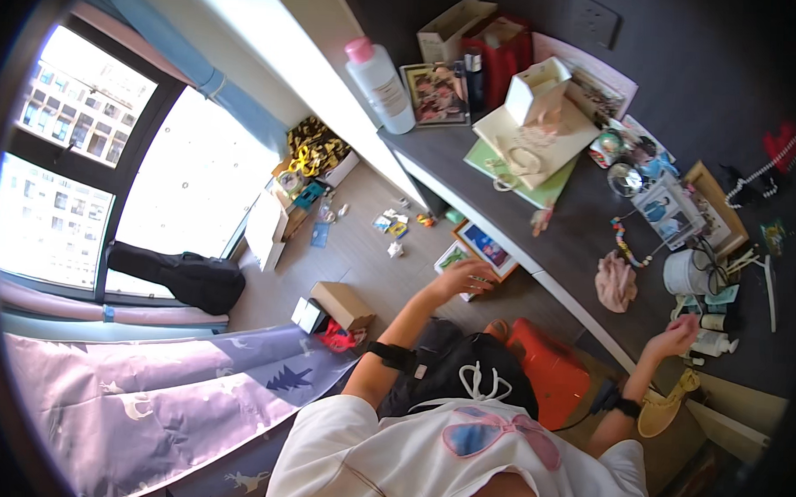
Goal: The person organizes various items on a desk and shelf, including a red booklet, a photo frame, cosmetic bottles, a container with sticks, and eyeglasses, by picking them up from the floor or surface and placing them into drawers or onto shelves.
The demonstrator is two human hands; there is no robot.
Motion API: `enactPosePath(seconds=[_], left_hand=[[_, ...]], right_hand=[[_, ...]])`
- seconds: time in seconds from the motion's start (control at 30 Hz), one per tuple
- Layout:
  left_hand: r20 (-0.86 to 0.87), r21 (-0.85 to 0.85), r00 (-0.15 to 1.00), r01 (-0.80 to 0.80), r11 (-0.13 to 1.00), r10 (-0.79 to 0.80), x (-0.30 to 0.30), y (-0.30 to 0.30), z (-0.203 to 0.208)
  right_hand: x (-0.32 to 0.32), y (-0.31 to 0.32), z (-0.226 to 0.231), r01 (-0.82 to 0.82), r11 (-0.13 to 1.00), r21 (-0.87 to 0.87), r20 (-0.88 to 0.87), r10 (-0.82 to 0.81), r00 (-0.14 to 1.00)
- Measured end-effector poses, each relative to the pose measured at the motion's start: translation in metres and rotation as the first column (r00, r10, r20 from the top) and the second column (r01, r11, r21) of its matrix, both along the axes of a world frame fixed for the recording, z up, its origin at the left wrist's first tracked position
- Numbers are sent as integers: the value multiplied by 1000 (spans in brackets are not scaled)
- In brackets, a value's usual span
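My left hand point(469, 276) reaches out past the desk edge with its fingers stretched and apart, holding nothing I can see. Below it a framed colourful picture point(487, 249) and a second picture point(455, 256) lean beneath the desk; whether the hand touches them I cannot tell. Over the right end of the desk is my right hand point(674, 337), fingers loosely extended, with nothing visible in it. Small bottles and a white tube point(715, 345) stand right beside its fingertips. A crumpled pinkish cloth point(616, 282) and a beaded bracelet point(625, 242) lie farther left on the desk.
A white bottle with a pink cap point(380, 86) stands near the desk's left end, beside paper bags point(542, 135). An orange chair point(547, 372) is close to my legs. On the floor lie a cardboard box point(342, 305), small toys point(395, 248) and a black instrument case point(182, 276).
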State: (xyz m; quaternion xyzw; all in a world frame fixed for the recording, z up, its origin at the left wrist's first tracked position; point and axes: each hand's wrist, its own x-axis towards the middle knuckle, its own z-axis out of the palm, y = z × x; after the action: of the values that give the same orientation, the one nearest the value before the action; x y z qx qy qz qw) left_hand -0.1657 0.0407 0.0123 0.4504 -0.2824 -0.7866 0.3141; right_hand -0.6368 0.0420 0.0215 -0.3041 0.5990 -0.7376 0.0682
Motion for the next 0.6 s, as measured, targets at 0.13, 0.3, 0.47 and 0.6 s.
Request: enactPosePath(seconds=[0.13, 0.3, 0.47, 0.6], left_hand=[[140, 279, 900, -435, 856, 412, 125, 43, -40], [128, 316, 711, -691, 651, 692, 261, 92, -79], [110, 301, 548, -813, 498, 829, 373, 90, -102], [125, 377, 492, -827, 418, 861, 444, 80, -138]], right_hand=[[141, 20, -11, -386, 921, 47, -86, 389, 917], [321, 30, -20, -831, 465, 306, 200, 822, 533], [489, 8, -58, -892, 151, 427, 363, 875, 321], [596, -19, -100, -864, -37, 502, 490, 836, 248]])
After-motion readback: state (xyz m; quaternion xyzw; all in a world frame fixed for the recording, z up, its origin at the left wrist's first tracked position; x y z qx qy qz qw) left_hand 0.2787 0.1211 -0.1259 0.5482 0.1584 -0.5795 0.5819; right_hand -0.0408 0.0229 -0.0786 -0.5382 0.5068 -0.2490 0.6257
